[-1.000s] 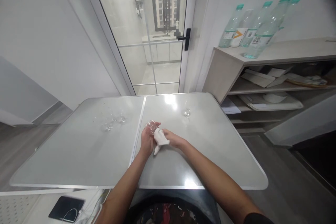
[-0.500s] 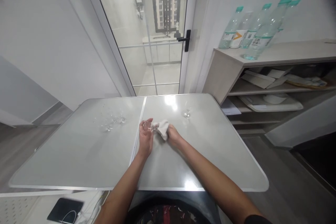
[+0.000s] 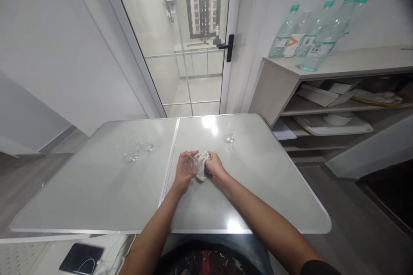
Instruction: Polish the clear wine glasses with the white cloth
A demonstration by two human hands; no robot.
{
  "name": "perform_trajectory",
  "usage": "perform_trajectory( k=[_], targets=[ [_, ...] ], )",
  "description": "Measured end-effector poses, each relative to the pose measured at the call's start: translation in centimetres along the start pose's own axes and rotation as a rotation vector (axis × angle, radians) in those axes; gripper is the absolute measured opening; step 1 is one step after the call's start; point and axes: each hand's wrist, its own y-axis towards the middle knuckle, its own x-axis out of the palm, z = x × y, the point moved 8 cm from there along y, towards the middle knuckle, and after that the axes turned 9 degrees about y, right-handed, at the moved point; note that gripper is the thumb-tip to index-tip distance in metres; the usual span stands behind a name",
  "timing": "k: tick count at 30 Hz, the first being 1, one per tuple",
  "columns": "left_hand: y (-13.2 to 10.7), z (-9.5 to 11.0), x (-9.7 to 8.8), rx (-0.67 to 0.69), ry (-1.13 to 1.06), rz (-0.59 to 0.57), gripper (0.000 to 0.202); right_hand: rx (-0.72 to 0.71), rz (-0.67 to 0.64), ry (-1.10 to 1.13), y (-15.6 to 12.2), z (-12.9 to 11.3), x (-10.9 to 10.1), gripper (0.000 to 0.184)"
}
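Observation:
My left hand (image 3: 182, 172) is wrapped round a small clear glass (image 3: 189, 163) just above the grey table (image 3: 97, 193), right of its centre seam. My right hand (image 3: 215, 166) grips a crumpled white cloth (image 3: 201, 164) and presses it against the glass. Both hands meet over the middle of the table. Another small clear glass (image 3: 230, 138) stands alone to the far right of my hands. A cluster of clear glasses (image 3: 137, 151) sits on the left half of the table.
A wooden shelf unit (image 3: 338, 90) stands to the right, with several plastic water bottles (image 3: 311, 30) on top and papers and trays inside. A glass door (image 3: 180, 38) is behind the table. A dark phone (image 3: 82, 258) with a cable lies lower left.
My hands have drawn slightly back toward me. The glass has turned in my left hand, its mouth now facing me, and the cloth is bunched tighter against it.

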Motion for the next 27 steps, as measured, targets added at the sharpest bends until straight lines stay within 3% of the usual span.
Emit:
perform_trajectory(
  k=[3, 7, 11, 15, 19, 21, 22, 24, 27],
  targets=[
    [0.0, 0.1, -0.1, 0.031, -0.012, 0.000, 0.071, 0.004, 0.038, 0.052, -0.2, -0.2, 0.1, 0.020],
    [-0.1, -0.2, 0.3, 0.028, 0.009, -0.075, 0.066, 0.046, -0.018, 0.126, -0.6, 0.0, 1.1, 0.028],
    [-0.4, -0.6, 0.9, -0.021, 0.056, -0.157, 0.065, 0.028, 0.030, 0.102, -0.3, 0.0, 0.4, 0.028],
    [-0.3, -0.1, 0.7, 0.029, 0.024, -0.101, 0.066, -0.024, 0.101, 0.013, 0.4, -0.5, -1.1, 0.020],
    [0.1, 0.1, 0.0, 0.070, 0.007, -0.016, 0.068, -0.082, 0.094, -0.084, 0.5, -1.9, -1.8, 0.010],
    [0.4, 0.1, -0.6, 0.081, 0.013, 0.017, 0.069, -0.181, 0.123, -0.205, 0.2, -3.4, -2.1, 0.002],
    [0.5, 0.0, -1.0, 0.093, 0.020, 0.033, 0.070, -0.252, 0.122, -0.299, -0.1, -4.4, -1.9, 0.007],
    [0.7, -0.1, -2.0, 0.126, 0.046, 0.078, 0.069, -0.395, 0.026, -0.514, -0.9, -6.1, -0.8, 0.018],
    [0.9, -0.1, -3.6, 0.174, 0.128, 0.183, 0.068, -0.487, -0.281, -0.794, -2.3, -6.7, 2.1, 0.007]
  ],
)
